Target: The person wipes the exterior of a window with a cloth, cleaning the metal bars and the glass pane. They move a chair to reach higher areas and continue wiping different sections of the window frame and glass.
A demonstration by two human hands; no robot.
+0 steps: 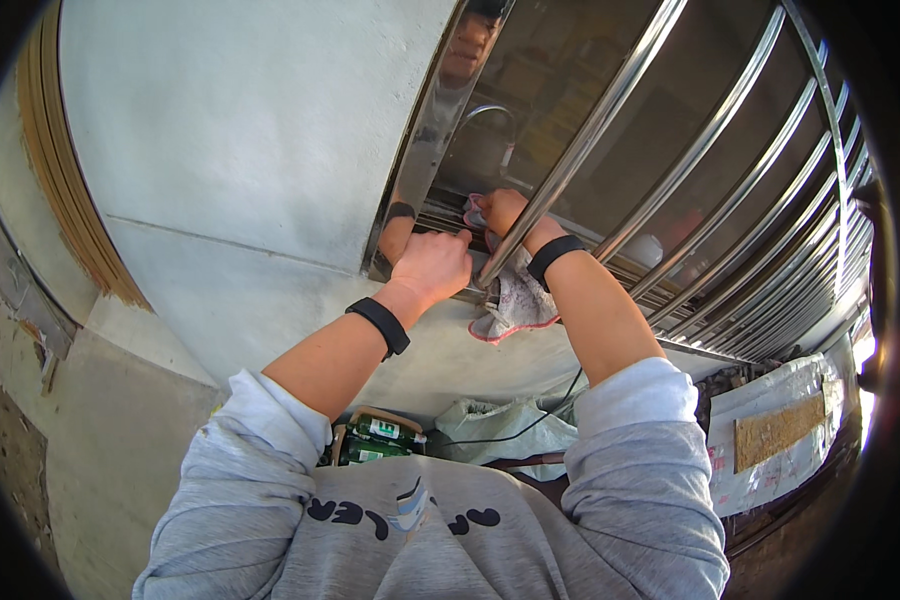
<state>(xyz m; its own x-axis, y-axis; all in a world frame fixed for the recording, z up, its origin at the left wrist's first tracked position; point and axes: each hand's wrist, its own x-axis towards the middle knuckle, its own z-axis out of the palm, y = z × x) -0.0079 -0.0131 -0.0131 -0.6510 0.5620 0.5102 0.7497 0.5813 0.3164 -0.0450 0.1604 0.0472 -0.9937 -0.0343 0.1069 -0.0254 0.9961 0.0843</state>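
My right hand point(504, 213) reaches between the metal window bars point(562, 169) and grips one end of a grey cloth with pink edging point(523, 300). The cloth lies across the window's sliding track and hangs over the sill below the bars. My left hand point(433, 264), fingers curled, rests at the left corner of the window frame point(427, 142), left of the nearest bar; its fingertips are hidden, so what they touch cannot be told. Behind the bars, the dark window glass point(607, 90) shows reflections. A black band is on each wrist.
Below the sill are green glass bottles point(379, 439) in a box, a pale plastic sack point(487, 427) and a thin black cable point(525, 433). A covered stack with a brown board point(780, 433) stands at the right. A pale wall point(247, 135) fills the left.
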